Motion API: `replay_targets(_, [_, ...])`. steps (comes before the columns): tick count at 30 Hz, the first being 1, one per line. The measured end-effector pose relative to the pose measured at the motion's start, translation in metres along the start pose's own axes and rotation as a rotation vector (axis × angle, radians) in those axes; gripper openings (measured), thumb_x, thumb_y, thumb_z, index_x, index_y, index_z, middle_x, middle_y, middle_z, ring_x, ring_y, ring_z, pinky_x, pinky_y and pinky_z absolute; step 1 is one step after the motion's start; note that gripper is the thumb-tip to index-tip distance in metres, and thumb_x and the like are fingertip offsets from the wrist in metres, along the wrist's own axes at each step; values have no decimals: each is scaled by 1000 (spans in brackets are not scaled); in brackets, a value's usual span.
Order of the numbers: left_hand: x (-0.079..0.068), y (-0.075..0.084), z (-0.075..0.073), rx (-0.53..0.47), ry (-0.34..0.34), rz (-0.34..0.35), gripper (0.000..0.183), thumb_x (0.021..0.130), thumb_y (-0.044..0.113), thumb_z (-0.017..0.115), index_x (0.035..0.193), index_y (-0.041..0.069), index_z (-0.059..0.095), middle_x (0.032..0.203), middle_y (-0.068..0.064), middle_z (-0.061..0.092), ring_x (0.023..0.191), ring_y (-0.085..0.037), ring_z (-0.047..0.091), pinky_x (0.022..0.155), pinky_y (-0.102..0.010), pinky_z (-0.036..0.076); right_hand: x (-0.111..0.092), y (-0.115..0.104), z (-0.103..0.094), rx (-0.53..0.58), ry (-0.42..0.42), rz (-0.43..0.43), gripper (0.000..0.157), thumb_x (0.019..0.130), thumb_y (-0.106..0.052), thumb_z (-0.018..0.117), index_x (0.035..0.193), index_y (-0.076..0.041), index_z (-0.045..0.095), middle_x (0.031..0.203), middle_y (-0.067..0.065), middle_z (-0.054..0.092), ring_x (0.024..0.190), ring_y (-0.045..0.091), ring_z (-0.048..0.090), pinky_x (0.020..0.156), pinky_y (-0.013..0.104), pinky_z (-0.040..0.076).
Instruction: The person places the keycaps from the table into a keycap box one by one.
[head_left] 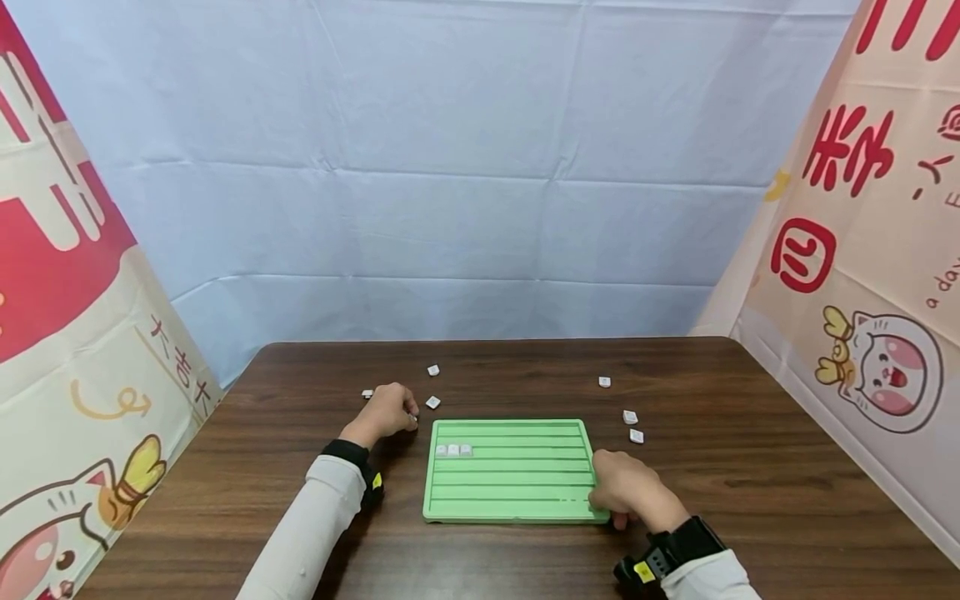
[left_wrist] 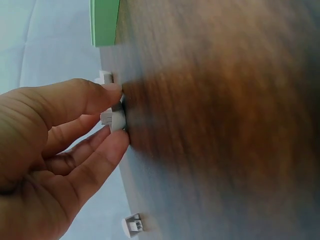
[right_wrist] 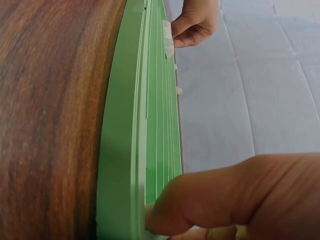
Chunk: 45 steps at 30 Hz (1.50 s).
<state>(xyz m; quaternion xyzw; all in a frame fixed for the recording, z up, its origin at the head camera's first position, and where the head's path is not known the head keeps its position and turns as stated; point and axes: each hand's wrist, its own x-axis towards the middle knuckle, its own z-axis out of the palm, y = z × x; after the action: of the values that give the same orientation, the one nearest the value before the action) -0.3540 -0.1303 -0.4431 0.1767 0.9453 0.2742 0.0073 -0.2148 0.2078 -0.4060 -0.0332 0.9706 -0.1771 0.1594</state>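
1. Left hand: thumb and fingertips pinch a white keycap close to the brown table, left of the green board.
2. Right hand: thumb and fingers grip the board at its right edge, near corner.
3. Row of three keycaps: on the board, upper left.
4. Loose keycaps: three lie beyond each hand.

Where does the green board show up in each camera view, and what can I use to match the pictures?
Head: the green board is below centre, in full but for where a hand overlaps its right edge.
Left wrist: just a corner, at the top, left of centre.
Right wrist: a tall strip running top to bottom, left of centre.
Shared landmark: the left hand, visible in all three.
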Motion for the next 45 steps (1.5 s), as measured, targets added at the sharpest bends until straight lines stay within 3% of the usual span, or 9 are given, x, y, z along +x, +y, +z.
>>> replay_targets(23, [-3, -1, -3, -5, -10, 3, 16, 77, -3, 70, 70, 10, 63, 71, 1, 55, 63, -17, 49, 58, -32, 43, 0, -1, -2, 4, -17, 4, 13, 75, 1, 60, 69, -5, 51, 49, 10, 54, 38, 19, 54, 36, 26, 35])
replay_targets(33, [-7, 7, -22, -63, -9, 28, 6, 79, -1, 67, 83, 3, 69, 75, 1, 59, 69, -16, 53, 62, -33, 46, 0, -1, -1, 13, -7, -5, 13, 74, 3, 59, 66, -4, 52, 48, 10, 53, 36, 18, 53, 35, 25, 34])
replay_targets(45, [-10, 9, -37, -80, 13, 97, 7, 80, -1, 66, 85, 1, 70, 75, 0, 59, 69, -14, 55, 60, -31, 47, 1, 0, 1, 10, 9, -9, 14, 74, 4, 59, 65, -5, 52, 47, 9, 53, 35, 18, 53, 34, 25, 34])
